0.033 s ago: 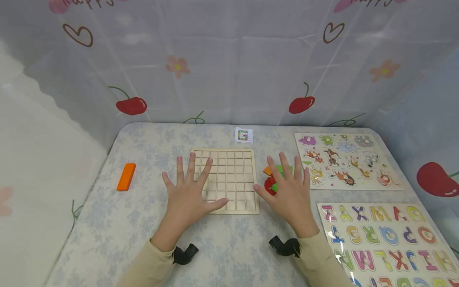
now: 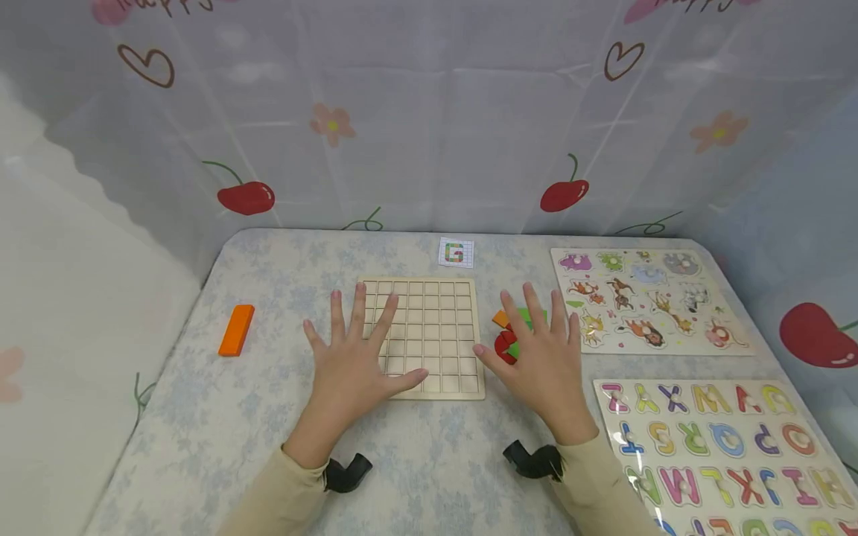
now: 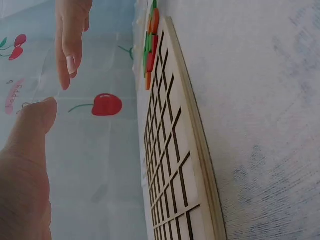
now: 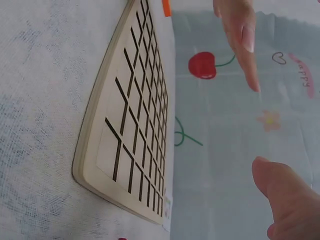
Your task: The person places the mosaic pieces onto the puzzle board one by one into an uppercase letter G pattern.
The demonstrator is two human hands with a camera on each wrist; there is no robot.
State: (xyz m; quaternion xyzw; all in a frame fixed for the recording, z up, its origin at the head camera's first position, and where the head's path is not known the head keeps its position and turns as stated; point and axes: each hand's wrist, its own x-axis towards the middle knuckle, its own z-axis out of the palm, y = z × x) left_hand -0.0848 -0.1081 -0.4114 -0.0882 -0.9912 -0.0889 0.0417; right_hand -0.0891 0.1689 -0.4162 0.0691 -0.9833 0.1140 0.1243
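Both your hands are flat, fingers spread, gripping nothing. Your left hand (image 2: 351, 368) covers the near-left corner of the one wooden grid board (image 2: 432, 335); your right hand (image 2: 541, 366) hovers over the small pile of coloured blocks (image 2: 504, 344), just right of the board.

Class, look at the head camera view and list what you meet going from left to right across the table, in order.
orange block → left hand → wooden grid board → right hand → animal puzzle board
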